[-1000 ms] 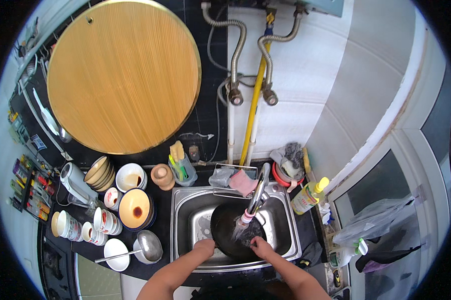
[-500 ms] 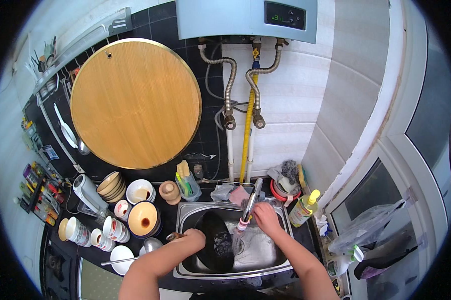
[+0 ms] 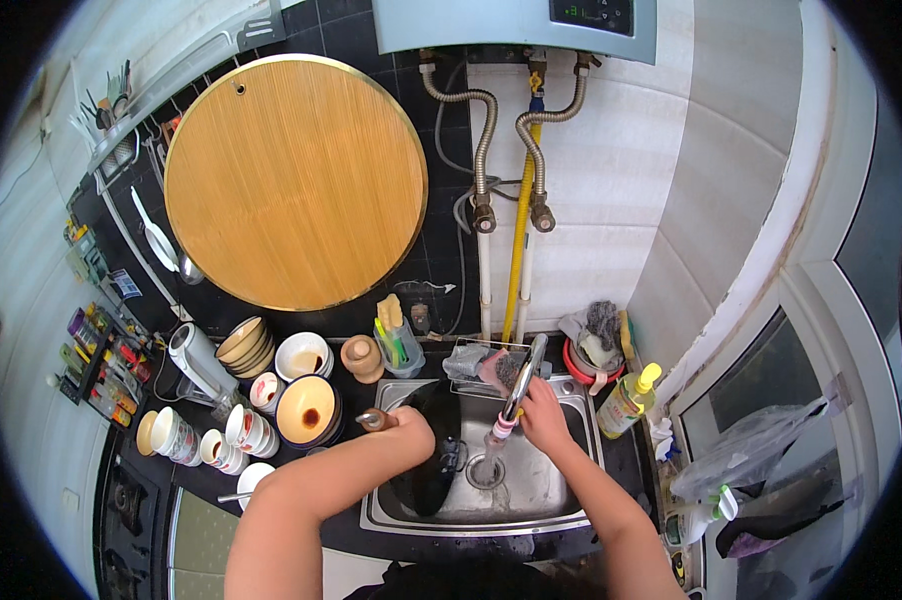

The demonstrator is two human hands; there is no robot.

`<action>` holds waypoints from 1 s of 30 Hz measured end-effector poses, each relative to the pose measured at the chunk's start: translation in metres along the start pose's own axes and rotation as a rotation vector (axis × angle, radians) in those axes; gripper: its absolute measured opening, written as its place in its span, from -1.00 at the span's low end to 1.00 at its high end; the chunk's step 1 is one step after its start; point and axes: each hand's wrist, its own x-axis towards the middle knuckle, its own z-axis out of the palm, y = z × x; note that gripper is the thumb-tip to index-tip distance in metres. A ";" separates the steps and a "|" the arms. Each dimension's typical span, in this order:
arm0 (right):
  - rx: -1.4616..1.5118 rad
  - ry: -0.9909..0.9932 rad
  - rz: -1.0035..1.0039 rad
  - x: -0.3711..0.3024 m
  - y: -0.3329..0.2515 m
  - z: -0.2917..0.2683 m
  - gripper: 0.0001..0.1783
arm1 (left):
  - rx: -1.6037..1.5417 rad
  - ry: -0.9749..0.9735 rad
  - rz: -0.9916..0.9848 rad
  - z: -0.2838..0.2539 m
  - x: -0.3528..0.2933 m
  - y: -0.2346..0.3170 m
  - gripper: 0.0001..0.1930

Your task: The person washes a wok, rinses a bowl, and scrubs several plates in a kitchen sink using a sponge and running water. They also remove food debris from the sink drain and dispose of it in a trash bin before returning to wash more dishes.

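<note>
A dark wok (image 3: 423,490) stands tilted in the left part of the steel sink (image 3: 526,522). My left hand (image 3: 411,432) is closed round its wooden handle (image 3: 373,420), which sticks out past the sink's left rim. My right hand (image 3: 545,415) is closed at the chrome faucet (image 3: 523,383), its fingertips partly hidden behind the spout. From the pink-and-white nozzle (image 3: 501,428) water runs down beside the wok, over the drain (image 3: 485,471).
Left of the sink crowd stacked bowls (image 3: 309,410), several patterned cups (image 3: 251,430) and a wooden mortar (image 3: 362,358). A wire rack (image 3: 461,380) with a sponge sits at the sink's back edge. On the right stand a yellow-capped bottle (image 3: 626,402) and a red basin (image 3: 581,368).
The wok has tipped more steeply to the left, with my left forearm swung further across. Water that fell by the wok's inside now lands near the drain. The whole view has shifted slightly.
</note>
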 end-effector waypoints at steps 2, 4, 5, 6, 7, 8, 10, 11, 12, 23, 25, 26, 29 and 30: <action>0.023 -0.001 0.001 -0.021 -0.009 -0.012 -0.72 | -0.147 0.022 0.023 -0.011 -0.020 -0.017 -0.65; 0.084 -0.049 0.016 -0.043 -0.017 -0.010 -0.76 | -0.210 0.059 0.135 -0.001 -0.025 -0.034 -0.66; 0.118 -0.094 0.035 -0.055 -0.022 -0.006 -0.75 | -0.200 -0.036 0.180 0.005 -0.027 -0.043 -0.66; 0.149 -0.142 0.057 -0.069 -0.025 -0.001 -0.74 | -0.188 -0.131 0.229 0.007 -0.031 -0.050 -0.64; 0.163 -0.263 0.135 -0.089 -0.015 0.011 -0.68 | -0.195 -0.182 0.246 0.011 -0.028 -0.052 -0.67; 0.186 -0.309 0.245 -0.105 -0.010 0.021 -0.64 | -0.203 -0.237 0.267 0.017 -0.024 -0.054 -0.70; 0.244 -0.400 0.458 -0.133 -0.002 0.042 -0.55 | -0.401 -0.302 0.343 0.038 -0.023 -0.063 -0.71; 0.255 -0.451 0.571 -0.154 0.016 0.059 -0.43 | -0.497 -0.353 0.368 0.041 -0.029 -0.068 -0.73; 0.235 -0.460 0.698 -0.169 0.026 0.069 -0.41 | -0.589 -0.402 0.397 0.040 -0.035 -0.072 -0.73; 0.758 -0.312 1.412 -0.233 0.088 0.134 -0.68 | -0.877 -0.116 0.516 0.077 -0.080 -0.073 -0.71; 0.715 -0.215 1.433 -0.231 0.081 0.120 -0.68 | -0.807 -0.061 0.481 0.064 -0.092 -0.070 -0.68; 0.700 -0.141 1.453 -0.228 0.075 0.112 -0.67 | -0.781 0.068 0.479 0.069 -0.090 -0.068 -0.68; 0.675 0.021 1.434 -0.232 0.070 0.092 -0.65 | -0.728 0.325 0.410 0.086 -0.091 -0.052 -0.69; 0.659 0.073 1.421 -0.235 0.070 0.086 -0.65 | -0.735 0.372 0.390 0.091 -0.091 -0.048 -0.70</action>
